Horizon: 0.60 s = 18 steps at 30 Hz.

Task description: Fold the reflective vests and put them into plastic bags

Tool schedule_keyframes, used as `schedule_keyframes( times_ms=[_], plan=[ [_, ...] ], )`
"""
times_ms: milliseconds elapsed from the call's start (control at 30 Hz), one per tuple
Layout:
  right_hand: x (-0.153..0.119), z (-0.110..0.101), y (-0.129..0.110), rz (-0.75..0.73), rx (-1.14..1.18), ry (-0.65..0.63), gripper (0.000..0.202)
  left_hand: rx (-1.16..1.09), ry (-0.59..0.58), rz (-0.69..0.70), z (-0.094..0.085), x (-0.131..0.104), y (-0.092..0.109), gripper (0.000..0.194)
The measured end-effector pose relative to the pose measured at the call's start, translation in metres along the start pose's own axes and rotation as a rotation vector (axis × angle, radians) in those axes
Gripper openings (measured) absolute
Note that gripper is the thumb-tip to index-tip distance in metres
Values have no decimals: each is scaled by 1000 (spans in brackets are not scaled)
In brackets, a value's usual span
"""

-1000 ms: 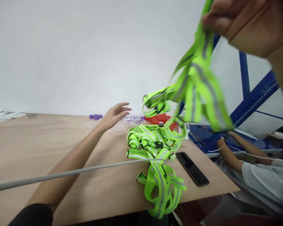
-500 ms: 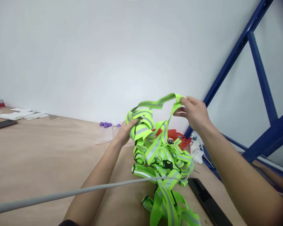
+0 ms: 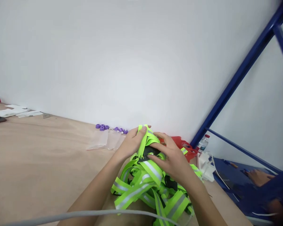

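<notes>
Webbing (image 3: 142,147), bright green with pale reflective stripes, is gathered into a folded bundle over the table (image 3: 49,163), just above a loose pile (image 3: 134,192) of similar strips. The bundle is clamped in the left hand (image 3: 130,143), with the thumb pressed near the top fold, presumably so that the layers cannot slide apart. Its other side is met by the spread, curved fingers of the right hand (image 3: 174,157) around a black buckle (image 3: 149,152), perhaps so that the stiffer part is steadied; whether they are firmly closed cannot be told. The hands are close together, with the bundle between them. Purple pieces (image 3: 102,127) and clear bags (image 3: 99,139) are set near the wall (image 3: 85,62), where the forearms are not obstructed. A red bag (image 3: 178,141) is partly hidden behind the right hand.
</notes>
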State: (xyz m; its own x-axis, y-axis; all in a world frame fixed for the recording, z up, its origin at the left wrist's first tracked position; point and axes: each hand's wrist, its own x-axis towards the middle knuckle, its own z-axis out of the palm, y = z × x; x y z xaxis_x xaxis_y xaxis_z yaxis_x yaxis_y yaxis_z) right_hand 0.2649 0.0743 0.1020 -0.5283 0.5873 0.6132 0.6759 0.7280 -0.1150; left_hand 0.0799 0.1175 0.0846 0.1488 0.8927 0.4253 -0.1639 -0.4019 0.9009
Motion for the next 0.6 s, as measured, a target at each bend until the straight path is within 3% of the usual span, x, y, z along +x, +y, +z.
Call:
schedule_keyframes(
  times_ms=[100,167,367,500,600],
  plan=[
    [-8,4,10,22,71,-178,28,103,-13,3,1,1,-4,49],
    [-13,5,14,49,121,-208,34,126,-5,6,3,2,-6,46],
    [-22,15,18,162,187,-120,30,283,32,119,10,0,-9,43],
    [-26,13,20,132,229,-110,30,319,12,190,10,-3,-6,39],
    [-25,12,20,96,198,-75,21,487,-10,233,12,-7,0,35]
  ],
)
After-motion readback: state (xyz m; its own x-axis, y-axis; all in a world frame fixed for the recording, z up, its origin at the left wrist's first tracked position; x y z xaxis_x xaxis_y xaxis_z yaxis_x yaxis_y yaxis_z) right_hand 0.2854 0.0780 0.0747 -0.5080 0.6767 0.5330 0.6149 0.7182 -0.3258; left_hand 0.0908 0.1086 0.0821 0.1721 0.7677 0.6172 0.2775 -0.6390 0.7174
